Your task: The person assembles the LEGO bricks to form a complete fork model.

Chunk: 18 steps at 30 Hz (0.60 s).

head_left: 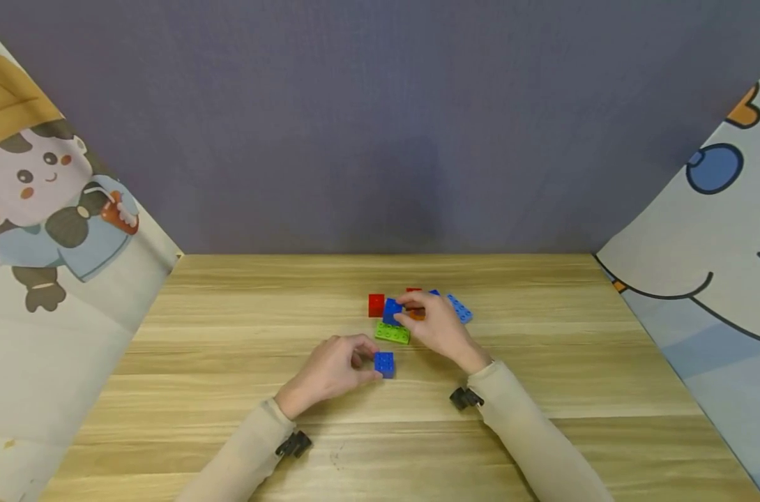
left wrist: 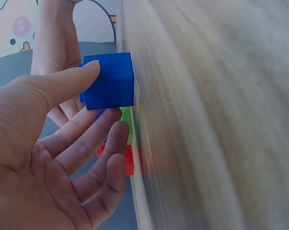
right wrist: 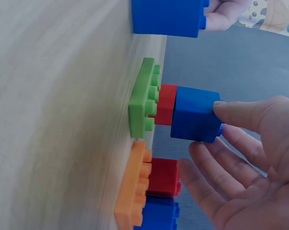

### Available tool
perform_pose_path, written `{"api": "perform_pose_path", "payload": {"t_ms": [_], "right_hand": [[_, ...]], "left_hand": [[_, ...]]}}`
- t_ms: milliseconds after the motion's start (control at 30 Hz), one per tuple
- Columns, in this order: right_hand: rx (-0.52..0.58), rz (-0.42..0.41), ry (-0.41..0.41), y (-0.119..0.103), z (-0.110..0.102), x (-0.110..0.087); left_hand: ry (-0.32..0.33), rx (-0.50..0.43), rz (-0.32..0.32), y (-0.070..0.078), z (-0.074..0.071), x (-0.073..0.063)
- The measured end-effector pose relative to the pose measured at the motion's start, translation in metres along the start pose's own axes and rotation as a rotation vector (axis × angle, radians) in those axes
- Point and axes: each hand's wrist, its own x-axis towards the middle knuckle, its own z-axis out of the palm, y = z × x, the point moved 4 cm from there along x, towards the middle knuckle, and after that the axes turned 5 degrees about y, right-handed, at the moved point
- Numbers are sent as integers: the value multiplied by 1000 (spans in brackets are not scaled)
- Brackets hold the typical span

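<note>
My left hand (head_left: pixel 336 369) pinches a blue toy brick (head_left: pixel 384 365) between thumb and fingers, low over the wooden table. In the left wrist view the thumb lies on the top corner of that brick (left wrist: pixel 111 84). Farther forward, my right hand (head_left: pixel 441 328) grips a second blue brick (head_left: pixel 391 312). The right wrist view shows this brick (right wrist: pixel 194 115) raised above the studs of a flat green plate (right wrist: pixel 139 100), with thumb and fingertips at its studded end. A red brick (head_left: pixel 376 305) stands just behind the green plate.
Beside the right hand lies an orange plate (right wrist: pixel 129 191), partly hidden in the head view. Behind it are another red brick (right wrist: pixel 163 177) and another blue one (right wrist: pixel 156 215). A light blue plate (head_left: pixel 459 308) lies to the right. A dark wall (head_left: pixel 380 139) rises behind the table.
</note>
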Motion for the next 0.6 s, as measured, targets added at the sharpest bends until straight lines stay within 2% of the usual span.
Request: {"api": "perform_pose_path", "payload": {"t_ms": [600], "right_hand": [[2, -67, 7, -24, -14, -19]], "left_hand": [[6, 7, 8, 0, 1, 0]]}}
